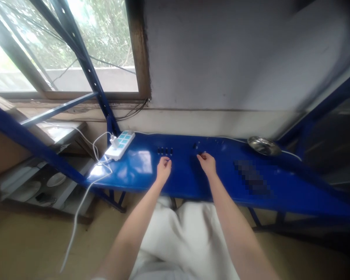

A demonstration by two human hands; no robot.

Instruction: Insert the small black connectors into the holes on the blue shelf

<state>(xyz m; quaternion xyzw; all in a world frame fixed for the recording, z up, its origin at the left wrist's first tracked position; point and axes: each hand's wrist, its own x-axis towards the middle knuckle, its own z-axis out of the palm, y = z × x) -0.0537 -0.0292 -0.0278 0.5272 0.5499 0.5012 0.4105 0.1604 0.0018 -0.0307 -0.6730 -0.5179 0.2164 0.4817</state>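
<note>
My left hand [163, 170] hovers over the blue table [181, 179], fingertips pressed together. It is just in front of a row of several small dark pieces with light ends [166, 151]; whatever its fingers may pinch is too small to tell. My right hand [207, 163] is farther right, its fingers also closed in a pinch. Something small and dark seems to show at those fingertips, but I cannot make out its kind. Slightly behind the right hand lies another small dark piece [196, 145] with a light part.
At the table's left end lies a white power strip [121, 146] with a plug and white cable. A shiny metal dish [264, 146] sits back right, tiny bits [218, 142] lie left of it, and a pixelated dark object [252, 177] is in front. Blue frame posts [90, 74] rise at left.
</note>
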